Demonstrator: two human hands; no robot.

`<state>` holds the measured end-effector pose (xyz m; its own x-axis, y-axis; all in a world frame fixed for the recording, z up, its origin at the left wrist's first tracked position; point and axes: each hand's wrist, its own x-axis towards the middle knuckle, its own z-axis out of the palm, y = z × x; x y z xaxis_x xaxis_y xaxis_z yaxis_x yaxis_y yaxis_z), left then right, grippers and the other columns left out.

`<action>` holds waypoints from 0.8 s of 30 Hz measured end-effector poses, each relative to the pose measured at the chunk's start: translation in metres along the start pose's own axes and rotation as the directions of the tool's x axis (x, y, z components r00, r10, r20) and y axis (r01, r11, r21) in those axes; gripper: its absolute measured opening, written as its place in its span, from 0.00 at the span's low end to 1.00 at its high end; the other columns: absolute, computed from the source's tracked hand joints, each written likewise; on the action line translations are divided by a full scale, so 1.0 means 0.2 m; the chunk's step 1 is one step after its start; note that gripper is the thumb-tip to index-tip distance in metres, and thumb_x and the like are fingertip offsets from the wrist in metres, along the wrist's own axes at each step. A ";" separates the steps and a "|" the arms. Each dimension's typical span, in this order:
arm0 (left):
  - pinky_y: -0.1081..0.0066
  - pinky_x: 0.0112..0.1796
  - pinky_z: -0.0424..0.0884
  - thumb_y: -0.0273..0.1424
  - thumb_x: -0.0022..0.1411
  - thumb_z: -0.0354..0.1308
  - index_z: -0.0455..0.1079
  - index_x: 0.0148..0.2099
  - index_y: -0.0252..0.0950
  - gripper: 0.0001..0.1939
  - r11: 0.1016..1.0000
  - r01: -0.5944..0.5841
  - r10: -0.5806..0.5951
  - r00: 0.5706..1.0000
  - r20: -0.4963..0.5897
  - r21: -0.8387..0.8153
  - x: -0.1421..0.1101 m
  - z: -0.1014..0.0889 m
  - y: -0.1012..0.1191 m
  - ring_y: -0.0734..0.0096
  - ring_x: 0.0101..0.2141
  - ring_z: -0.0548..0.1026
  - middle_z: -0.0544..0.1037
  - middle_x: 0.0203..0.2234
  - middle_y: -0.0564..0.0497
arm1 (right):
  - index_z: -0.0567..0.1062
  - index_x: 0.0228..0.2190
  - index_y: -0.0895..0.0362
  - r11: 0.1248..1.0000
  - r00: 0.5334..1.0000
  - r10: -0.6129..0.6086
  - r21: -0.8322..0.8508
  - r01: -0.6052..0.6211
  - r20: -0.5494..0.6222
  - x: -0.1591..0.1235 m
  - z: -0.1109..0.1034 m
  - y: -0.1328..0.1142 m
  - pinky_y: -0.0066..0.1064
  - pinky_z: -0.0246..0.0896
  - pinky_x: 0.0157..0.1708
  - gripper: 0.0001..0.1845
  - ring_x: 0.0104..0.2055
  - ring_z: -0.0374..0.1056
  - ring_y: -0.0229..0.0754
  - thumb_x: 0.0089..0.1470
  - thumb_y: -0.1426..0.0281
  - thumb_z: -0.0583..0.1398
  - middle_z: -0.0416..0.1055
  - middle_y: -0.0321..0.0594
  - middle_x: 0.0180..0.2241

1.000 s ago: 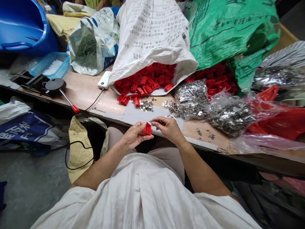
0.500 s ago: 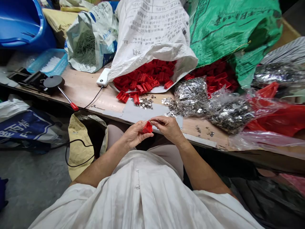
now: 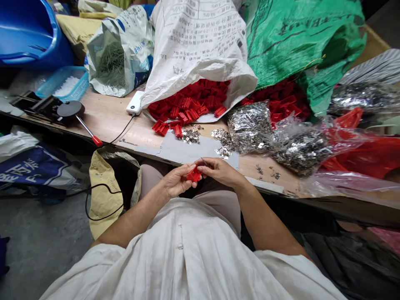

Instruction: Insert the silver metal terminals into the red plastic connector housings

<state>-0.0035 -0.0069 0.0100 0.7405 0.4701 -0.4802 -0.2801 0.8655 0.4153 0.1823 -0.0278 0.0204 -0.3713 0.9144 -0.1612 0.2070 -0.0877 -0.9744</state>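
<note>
A small red plastic part (image 3: 193, 175) is pinched between the thumb and fingers of my left hand (image 3: 176, 180), just in front of the table edge. My right hand (image 3: 220, 171) meets it from the other side, fingers closed and touching the part. Something thin and dark pokes up from the right fingertips, too small to name. Behind both hands, a grey sheet (image 3: 178, 149) lies on the table (image 3: 103, 112). Small piles of metal pieces (image 3: 191, 136) sit on and beside the sheet. Loose red parts lie close to them.
More red parts spill from a white sack (image 3: 200, 41); others lie under a green sack (image 3: 300, 37). Plastic bags of metal pieces (image 3: 250, 127) stand to the right. At left are a hand press with a red-tipped lever (image 3: 96, 141), a white power bank (image 3: 135, 103) and a cable.
The red part has turned in my left hand and sits slightly lower. My right fingers have shifted down around its near side.
</note>
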 end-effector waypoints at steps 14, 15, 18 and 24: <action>0.83 0.13 0.50 0.50 0.60 0.56 0.60 0.51 0.38 0.26 0.803 -0.142 0.185 0.983 -0.015 0.578 -0.02 0.00 -0.14 0.83 0.12 0.58 0.64 0.17 0.61 | 0.69 0.35 0.55 0.998 0.996 -0.039 0.054 0.034 0.083 -0.04 0.12 0.13 0.31 0.67 0.34 0.14 0.32 0.71 0.39 0.59 0.57 0.57 0.73 0.36 0.29; 0.83 0.13 0.50 0.50 0.59 0.56 0.60 0.51 0.38 0.26 0.805 -0.147 0.194 0.981 -0.022 0.574 -0.01 0.00 -0.14 0.83 0.12 0.58 0.64 0.17 0.61 | 0.69 0.35 0.55 0.998 0.996 -0.042 0.058 0.038 0.079 -0.04 0.13 0.14 0.31 0.67 0.33 0.14 0.31 0.71 0.39 0.59 0.57 0.56 0.73 0.36 0.29; 0.84 0.13 0.48 0.50 0.59 0.57 0.60 0.53 0.39 0.27 0.855 -0.161 0.209 0.977 -0.045 0.494 0.00 0.00 -0.13 0.83 0.13 0.59 0.66 0.18 0.59 | 0.68 0.36 0.55 0.998 0.997 -0.064 0.005 0.064 -0.031 -0.03 0.13 0.14 0.30 0.65 0.32 0.13 0.29 0.69 0.38 0.57 0.58 0.58 0.72 0.35 0.30; 0.82 0.13 0.49 0.47 0.61 0.55 0.65 0.45 0.35 0.20 0.965 -0.201 0.219 0.971 -0.092 0.168 0.02 -0.01 -0.07 0.84 0.11 0.59 0.68 0.19 0.56 | 0.69 0.38 0.53 0.936 0.959 -0.126 -0.350 0.030 -0.255 -0.08 0.11 0.06 0.30 0.60 0.37 0.13 0.35 0.68 0.39 0.64 0.62 0.48 0.73 0.39 0.35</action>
<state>0.0019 -0.0157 0.0000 0.6019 0.6618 -0.4469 -0.3168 0.7116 0.6271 0.1712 -0.0512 0.0080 -0.1514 0.9884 0.0077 0.4992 0.0832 -0.8625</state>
